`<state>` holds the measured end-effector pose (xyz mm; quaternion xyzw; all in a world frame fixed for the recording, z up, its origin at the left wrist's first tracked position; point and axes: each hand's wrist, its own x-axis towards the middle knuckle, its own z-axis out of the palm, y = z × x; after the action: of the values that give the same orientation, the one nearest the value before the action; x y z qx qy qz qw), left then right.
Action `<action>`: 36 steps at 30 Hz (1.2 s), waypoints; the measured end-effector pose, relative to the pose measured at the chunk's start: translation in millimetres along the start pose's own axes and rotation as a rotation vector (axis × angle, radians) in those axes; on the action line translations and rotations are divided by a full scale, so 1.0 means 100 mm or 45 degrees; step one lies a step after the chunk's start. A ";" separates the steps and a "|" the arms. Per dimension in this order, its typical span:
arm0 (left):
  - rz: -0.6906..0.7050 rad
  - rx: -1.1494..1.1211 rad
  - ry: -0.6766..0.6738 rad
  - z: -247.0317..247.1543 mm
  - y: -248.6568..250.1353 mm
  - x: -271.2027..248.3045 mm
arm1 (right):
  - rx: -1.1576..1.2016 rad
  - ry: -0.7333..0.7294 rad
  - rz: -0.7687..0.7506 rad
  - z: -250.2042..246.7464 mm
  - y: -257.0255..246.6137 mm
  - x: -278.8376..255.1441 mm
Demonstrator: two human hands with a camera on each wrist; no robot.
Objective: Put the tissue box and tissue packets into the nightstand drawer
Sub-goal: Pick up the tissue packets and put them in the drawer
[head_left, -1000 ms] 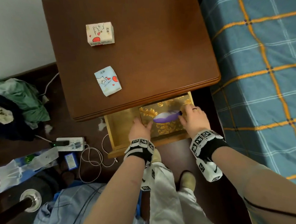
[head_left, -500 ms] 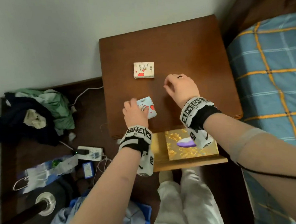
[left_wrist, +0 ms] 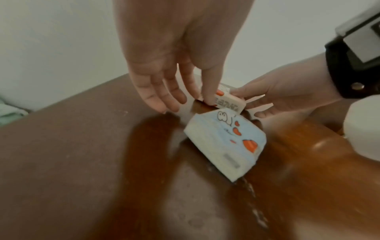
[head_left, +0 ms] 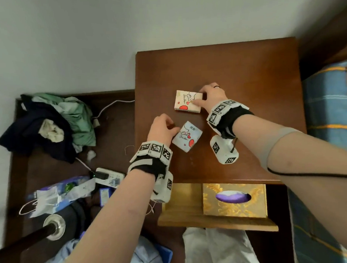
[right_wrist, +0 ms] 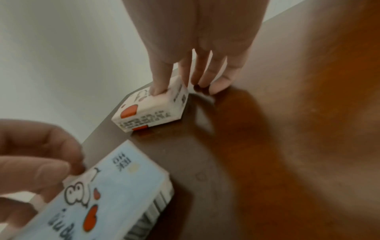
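Observation:
Two tissue packets lie on the brown nightstand top [head_left: 246, 87]. My right hand [head_left: 202, 98] grips the white packet with red hearts [head_left: 184, 102]: in the right wrist view its thumb [right_wrist: 160, 87] presses the top and a finger sits behind the edge of the white packet [right_wrist: 150, 113]. My left hand [head_left: 169, 124] is at the blue packet [head_left: 187, 136], thumb touching its left corner, fingers loose [left_wrist: 164, 100]. That blue packet [left_wrist: 226, 142] looks slightly tilted. The gold tissue box [head_left: 235, 206] sits in the open drawer [head_left: 180, 201] below.
A bed with a blue plaid cover [head_left: 332, 111] borders the nightstand on the right. On the dark floor to the left lie a heap of clothes [head_left: 53, 125], a power strip [head_left: 108, 177] with cables, a plastic bag [head_left: 59, 194] and a pole base [head_left: 54, 226].
Both hands left the tissue box in the drawer and rose to the nightstand top. The right hand reached the white packet and took hold of it; the left stays at the blue one.

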<state>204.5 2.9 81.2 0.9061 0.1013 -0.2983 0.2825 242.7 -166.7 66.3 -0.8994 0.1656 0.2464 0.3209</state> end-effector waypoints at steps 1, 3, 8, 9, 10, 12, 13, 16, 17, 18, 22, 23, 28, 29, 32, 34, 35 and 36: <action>0.008 -0.013 -0.032 0.02 0.00 0.00 | 0.018 -0.008 0.004 0.00 0.01 0.01; 0.023 0.077 -0.112 0.10 -0.01 -0.03 | 0.055 -0.011 0.020 0.01 0.02 0.03; 0.017 0.291 -0.128 0.25 -0.01 -0.09 | 0.409 0.082 0.038 0.03 0.08 -0.05; 0.013 0.257 -0.123 0.25 0.00 -0.08 | 0.509 0.129 0.046 0.03 0.10 -0.08; 0.015 0.189 -0.110 0.24 0.00 -0.08 | 0.599 0.176 0.045 0.02 0.13 -0.12; 0.025 -0.032 -0.085 0.19 -0.01 -0.09 | 0.715 0.253 0.019 -0.01 0.21 -0.23; 0.041 -0.146 -0.076 0.16 -0.01 -0.11 | 0.732 0.273 0.002 -0.03 0.24 -0.29; 0.119 -0.408 -0.067 0.06 -0.03 -0.23 | 0.717 0.214 -0.062 0.00 0.34 -0.48; 0.156 -0.458 -0.068 0.03 -0.03 -0.28 | 0.710 0.165 -0.075 0.03 0.34 -0.56; 0.196 -0.500 -0.064 0.01 -0.04 -0.32 | 0.725 0.117 -0.087 0.09 0.34 -0.64; 0.326 -0.473 0.011 -0.01 -0.12 -0.54 | 0.867 0.039 -0.104 0.28 0.23 -1.00; 0.351 -0.454 0.019 -0.01 -0.16 -0.61 | 0.880 0.042 -0.116 0.32 0.22 -1.07; 0.385 -0.555 -0.133 -0.05 -0.33 -0.99 | 0.936 0.029 -0.161 0.41 0.19 -1.44; 0.378 -0.549 -0.174 -0.05 -0.36 -1.08 | 0.948 0.024 -0.164 0.41 0.16 -1.53; 0.323 -0.535 -0.176 0.02 -0.48 -1.29 | 0.952 -0.022 -0.181 0.44 0.15 -1.76; 0.247 -0.604 -0.169 0.07 -0.54 -1.33 | 0.893 -0.090 -0.172 0.49 0.14 -1.83; 0.194 -0.634 -0.182 0.10 -0.56 -1.35 | 0.887 -0.137 -0.146 0.52 0.14 -1.85; 0.152 -0.644 -0.210 0.14 -0.58 -1.39 | 0.883 -0.175 -0.130 0.57 0.15 -1.90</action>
<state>65.6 40.5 128.6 0.7836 0.0957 -0.3193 0.5243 60.3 -113.9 124.9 -0.7253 0.1725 0.2192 0.6295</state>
